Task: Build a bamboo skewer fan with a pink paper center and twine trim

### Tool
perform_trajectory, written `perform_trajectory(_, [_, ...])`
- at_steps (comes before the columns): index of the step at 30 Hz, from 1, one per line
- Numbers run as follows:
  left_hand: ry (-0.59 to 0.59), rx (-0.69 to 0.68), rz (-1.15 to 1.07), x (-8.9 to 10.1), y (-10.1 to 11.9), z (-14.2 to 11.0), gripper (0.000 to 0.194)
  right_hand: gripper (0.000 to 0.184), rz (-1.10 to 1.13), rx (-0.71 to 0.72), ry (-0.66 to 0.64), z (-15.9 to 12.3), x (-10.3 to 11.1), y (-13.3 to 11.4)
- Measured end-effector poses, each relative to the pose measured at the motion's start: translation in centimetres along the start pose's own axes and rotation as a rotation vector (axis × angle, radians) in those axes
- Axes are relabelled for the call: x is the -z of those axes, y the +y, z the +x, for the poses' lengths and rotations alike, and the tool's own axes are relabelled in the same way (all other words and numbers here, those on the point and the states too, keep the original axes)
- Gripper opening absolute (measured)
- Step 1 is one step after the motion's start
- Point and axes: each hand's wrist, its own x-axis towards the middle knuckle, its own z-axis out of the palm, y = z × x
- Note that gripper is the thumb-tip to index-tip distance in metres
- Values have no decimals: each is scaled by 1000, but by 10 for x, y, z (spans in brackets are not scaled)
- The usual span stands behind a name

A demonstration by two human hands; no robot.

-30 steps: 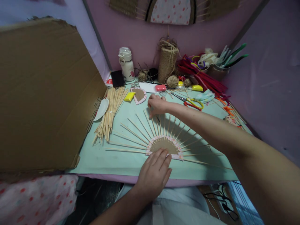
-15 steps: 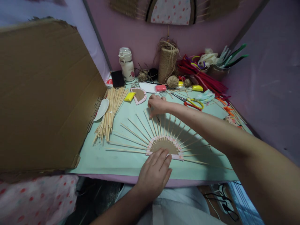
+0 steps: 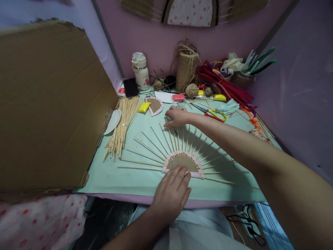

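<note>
The cardboard half-disc (image 3: 184,164) lies on the pale green tabletop (image 3: 117,182) in front of the person, straight edge toward the body, its curve edged with a pink-patterned strip (image 3: 165,162). Thin wooden sticks (image 3: 149,143) fan from that curve, from about nine o'clock through twelve to just past three. The left hand (image 3: 171,191), coming in from between six and seven, is open, its fingers resting on the near edge. Just short of twelve, the right hand (image 3: 177,116) has its fingers bent above the stick tips; whether it grips one cannot be told. If the sticks are only lightly fixed, a sideways nudge from those fingertips could swing one off its line or work it loose at the strip, upsetting the spacing. The right forearm (image 3: 221,133) passes over the fan toward two o'clock, so a lowered elbow might bend or drag several sticks, and a slackened left hand could let the whole piece turn. Farther out, a bundle of loose sticks (image 3: 124,121) lies toward ten o'clock and a yellow packet (image 3: 144,107) toward eleven. Scissors (image 3: 203,109) lie near one, where a careless sweep of the right arm could catch them.
</note>
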Motion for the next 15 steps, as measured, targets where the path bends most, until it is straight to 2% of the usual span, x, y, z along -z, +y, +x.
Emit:
perform_trajectory(6, [34, 10, -30, 6, 3, 3, 32, 53, 56, -71, 141, 1, 10, 6])
perform_trajectory(9, [126, -11, -59, 10, 4, 7, 29, 42, 76, -124, 219, 6, 18, 10])
perform_trajectory(12, [236, -57, -102, 13, 3, 8, 26, 37, 97, -181, 254, 20, 21, 8])
perform_trajectory(15, [272, -82, -128, 14, 2, 6, 25, 42, 124, -273, 242, 44, 18, -3])
